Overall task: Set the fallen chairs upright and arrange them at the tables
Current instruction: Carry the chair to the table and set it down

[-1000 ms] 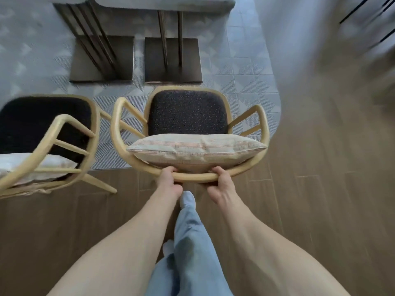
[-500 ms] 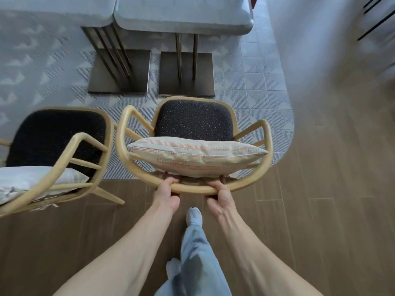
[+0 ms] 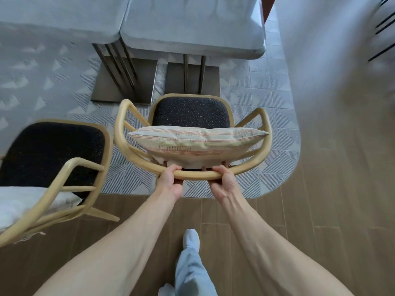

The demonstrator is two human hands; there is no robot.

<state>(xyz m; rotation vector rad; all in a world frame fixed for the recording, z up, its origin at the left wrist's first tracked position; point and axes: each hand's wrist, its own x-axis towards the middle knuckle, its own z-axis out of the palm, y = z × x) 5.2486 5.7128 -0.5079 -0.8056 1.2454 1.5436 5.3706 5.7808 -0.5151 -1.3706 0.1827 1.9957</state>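
Far left: second wooden chair [image 3: 53, 159] standing upright, dark seat, pale cushion [image 3: 27, 201] against its back, partly cut off by the frame edge, feet straddling the patterned tile [image 3: 53, 82] and wood floor [image 3: 320, 210]. Centre: task chair [image 3: 192, 144] upright, dark seat facing the right-hand table [image 3: 192, 24], striped cushion [image 3: 196, 142] propped against the backrest, front of seat just short of the table's flat metal base [image 3: 193, 79]. Left hand [image 3: 171, 182] clenched on the curved back rail, fingers wrapped over the top. Right hand [image 3: 224, 182] likewise grasping the same rail, just beside the left. Left-hand table [image 3: 59, 16] butted against the right one. Near bottom: light trouser leg and white sock [image 3: 190, 240] on wood floor. Far right: pale wall, blurred.
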